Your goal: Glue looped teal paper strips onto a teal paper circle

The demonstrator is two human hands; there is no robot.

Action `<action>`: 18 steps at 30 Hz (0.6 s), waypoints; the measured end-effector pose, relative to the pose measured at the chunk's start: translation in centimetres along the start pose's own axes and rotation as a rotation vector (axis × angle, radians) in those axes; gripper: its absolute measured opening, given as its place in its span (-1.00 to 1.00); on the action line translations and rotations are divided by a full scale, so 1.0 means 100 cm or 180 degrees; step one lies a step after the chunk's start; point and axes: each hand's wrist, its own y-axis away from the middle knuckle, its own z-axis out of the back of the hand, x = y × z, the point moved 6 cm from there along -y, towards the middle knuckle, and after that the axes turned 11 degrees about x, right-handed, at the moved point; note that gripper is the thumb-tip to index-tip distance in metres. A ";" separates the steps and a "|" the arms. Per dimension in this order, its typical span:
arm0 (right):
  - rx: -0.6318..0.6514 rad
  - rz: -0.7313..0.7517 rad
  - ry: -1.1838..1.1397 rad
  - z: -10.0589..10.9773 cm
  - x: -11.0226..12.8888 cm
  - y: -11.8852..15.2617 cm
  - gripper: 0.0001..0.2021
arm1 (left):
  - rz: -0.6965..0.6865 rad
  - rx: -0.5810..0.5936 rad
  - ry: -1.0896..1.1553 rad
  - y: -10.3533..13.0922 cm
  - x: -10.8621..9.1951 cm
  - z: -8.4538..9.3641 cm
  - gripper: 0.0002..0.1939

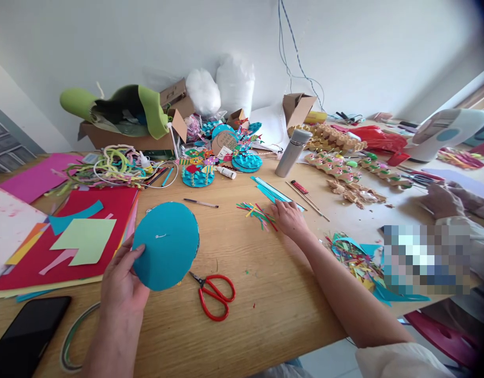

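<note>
Blue disc [168, 254]: looks cut to round, pinched at its edge in my left hand [123, 268].
Blue strips [267, 190]: cut, seemingly unattached yet, by my right hand [289, 218]; its grip I can't tell.

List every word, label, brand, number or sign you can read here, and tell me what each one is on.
No text is readable.
Cardboard circle: print too small to read.
White tube: label too small to read.
Glue bottle: label too small and blurred.
Blue disc: a white mark, no readable word.
</note>
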 end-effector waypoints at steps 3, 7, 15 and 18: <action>-0.0006 0.0165 -0.0021 0.000 0.014 0.005 -0.56 | 0.0030 0.0027 0.0033 0.000 0.000 -0.002 -0.81; 0.0094 0.1133 -0.0080 0.000 0.055 0.012 -0.50 | 0.0082 -0.0002 0.0048 0.000 0.001 -0.004 -0.79; 0.0038 0.1777 -0.0224 0.001 0.062 0.024 -0.59 | -0.0045 -0.0029 0.0007 -0.002 -0.004 0.000 -0.79; -0.0054 0.1770 -0.0266 0.001 0.044 0.029 -0.62 | -0.0031 0.0067 -0.0052 -0.002 -0.003 0.000 -0.79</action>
